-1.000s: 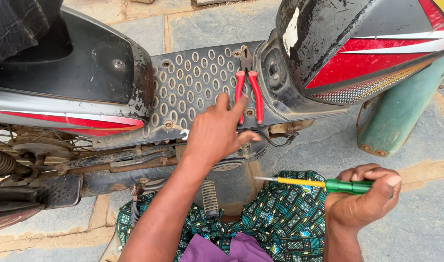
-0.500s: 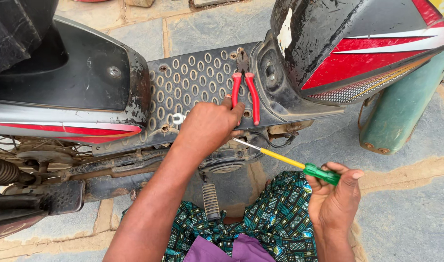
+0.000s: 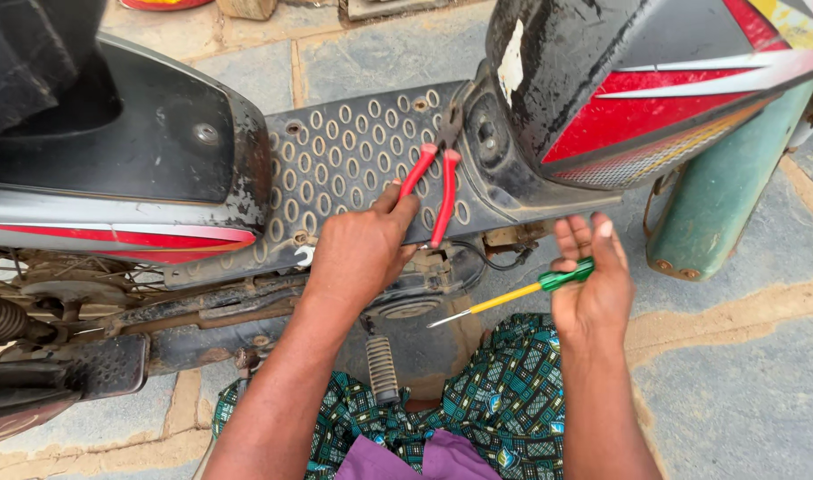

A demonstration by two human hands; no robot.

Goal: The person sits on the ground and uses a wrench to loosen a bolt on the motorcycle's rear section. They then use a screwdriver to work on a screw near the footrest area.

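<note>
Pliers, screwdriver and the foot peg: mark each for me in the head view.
pliers [image 3: 444, 197], head view, on the right red handle.
screwdriver [image 3: 504, 299], head view, on the yellow shaft.
foot peg [image 3: 380, 367], head view, on its ribbed top.

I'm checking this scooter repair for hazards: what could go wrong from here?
The screwdriver lies loosely across the open right hand, so it might slip and fall. The pliers rest unheld on the sloped footboard by the left hand; a nudge could slide them off.
</note>
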